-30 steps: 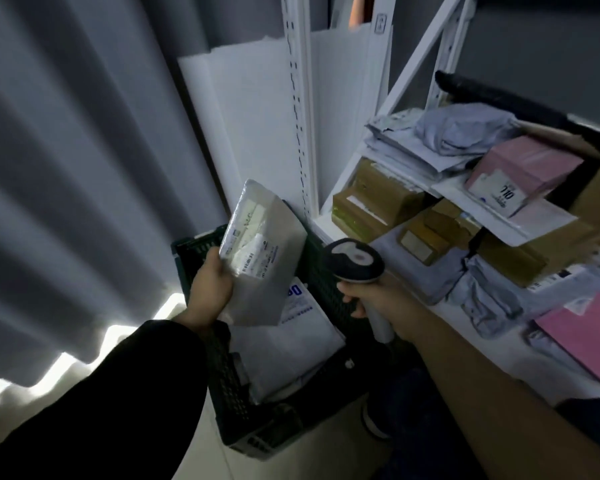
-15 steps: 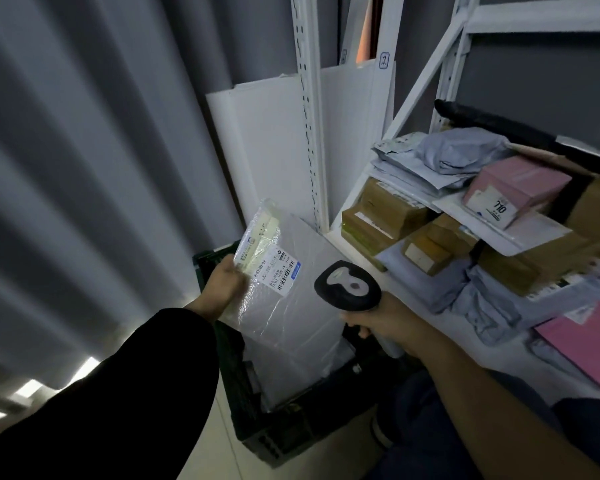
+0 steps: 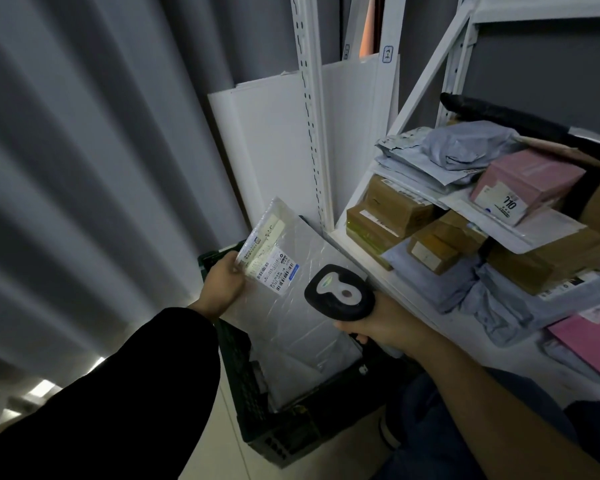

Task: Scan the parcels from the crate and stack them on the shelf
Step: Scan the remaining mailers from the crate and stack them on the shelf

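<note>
The left hand's [image 3: 222, 289] fingers and thumb pinch the upper left corner of a flat parcel [image 3: 293, 313] wrapped in clear, shiny plastic, the thumb lying just beside its white barcode label [image 3: 278, 268]. The parcel is tilted, label side up, over the dark green crate [image 3: 257, 414] on the floor, its lower end reaching down into the crate among other pale packets. The right hand [image 3: 385, 323] is curled round the grip of a black and grey scanner [image 3: 340, 294], whose head sits over the parcel's right edge (what its window points at cannot be made out). A black sleeve [image 3: 118, 393] covers the left arm; the right forearm is bare. To the right, the white shelf [image 3: 411, 294] carries brown cardboard boxes [image 3: 392, 209], crumpled grey mailer bags [image 3: 465, 147] and a pink box [image 3: 527, 181] stacked on top. A grey curtain [image 3: 84, 168] hangs at left.
</note>
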